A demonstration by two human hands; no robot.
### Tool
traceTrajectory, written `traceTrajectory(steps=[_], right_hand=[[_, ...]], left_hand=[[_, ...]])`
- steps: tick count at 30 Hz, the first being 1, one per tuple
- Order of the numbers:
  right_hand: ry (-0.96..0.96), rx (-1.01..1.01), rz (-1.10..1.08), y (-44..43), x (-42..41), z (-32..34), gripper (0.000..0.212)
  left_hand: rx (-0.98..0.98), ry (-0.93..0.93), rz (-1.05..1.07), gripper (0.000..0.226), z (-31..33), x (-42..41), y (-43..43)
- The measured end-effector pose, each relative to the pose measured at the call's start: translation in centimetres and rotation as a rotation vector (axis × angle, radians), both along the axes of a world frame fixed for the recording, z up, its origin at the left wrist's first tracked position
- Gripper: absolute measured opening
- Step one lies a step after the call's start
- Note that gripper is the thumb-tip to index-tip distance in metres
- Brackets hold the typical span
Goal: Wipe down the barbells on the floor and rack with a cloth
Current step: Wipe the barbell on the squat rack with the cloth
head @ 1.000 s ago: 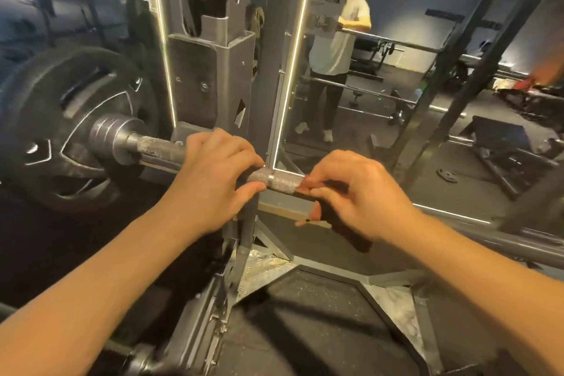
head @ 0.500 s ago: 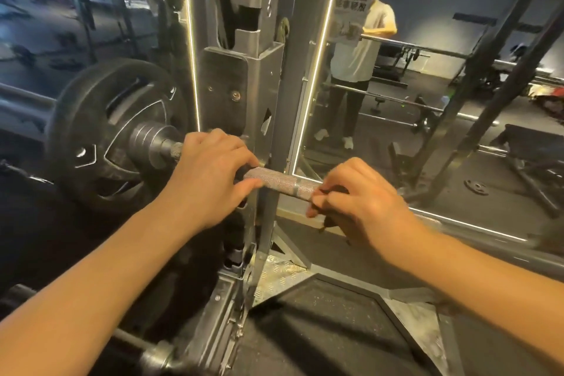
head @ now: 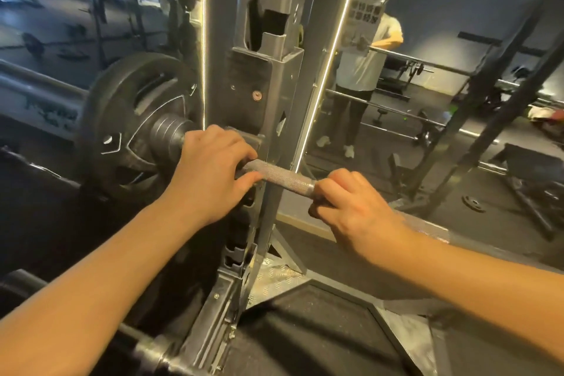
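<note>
A person's left hand point(head: 210, 174) and right hand point(head: 354, 207) each curl tightly around the barbell point(head: 283, 177), which rests on the rack point(head: 280, 85) beside a weight plate point(head: 122, 131).

Dim gym light is prevailing — two thin LED strips point(head: 203, 40) are glowing along the rack upright point(head: 222, 24), glaring softly. Deep shadow is pooling at near left; wide-angle distortion is bending the edges, and the far left is blurring.
</note>
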State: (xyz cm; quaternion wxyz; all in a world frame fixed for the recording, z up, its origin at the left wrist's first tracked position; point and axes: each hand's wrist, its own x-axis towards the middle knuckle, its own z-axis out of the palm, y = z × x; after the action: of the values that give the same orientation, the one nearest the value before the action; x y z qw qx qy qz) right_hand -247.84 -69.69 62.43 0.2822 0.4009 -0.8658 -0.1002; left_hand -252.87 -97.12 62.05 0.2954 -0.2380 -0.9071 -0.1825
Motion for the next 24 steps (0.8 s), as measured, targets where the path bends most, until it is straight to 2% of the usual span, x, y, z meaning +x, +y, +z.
traceTrajectory(steps=[2,8,14,20,24], right_hand=[[0.000,-0.026,-0.013,-2.1,-1.0,-0.4,0.007],[-0.075,-0.123,-0.059,0.4,1.6,0.9,0.026],[-0.018,-0.138,-0.011,-5.6,-1.8,0.2,0.014],[-0.089,-0.232,-0.016,-2.2,-1.0,0.2,0.014],[-0.042,-0.190,0.007,-6.0,-3.1,-0.3,0.012]], left_hand=[[0.022,-0.005,0.006,0.032,0.0,0.1,0.0],[0.031,-0.028,0.000,0.035,0.3,-0.1,0.1],[0.019,-0.060,-0.015,0.030,0.4,-0.1,-0.4],[0.077,-0.024,-0.018,0.033,-0.5,-0.1,-1.2],[0.064,-0.036,-0.024,0.035,-0.8,0.0,-1.5]])
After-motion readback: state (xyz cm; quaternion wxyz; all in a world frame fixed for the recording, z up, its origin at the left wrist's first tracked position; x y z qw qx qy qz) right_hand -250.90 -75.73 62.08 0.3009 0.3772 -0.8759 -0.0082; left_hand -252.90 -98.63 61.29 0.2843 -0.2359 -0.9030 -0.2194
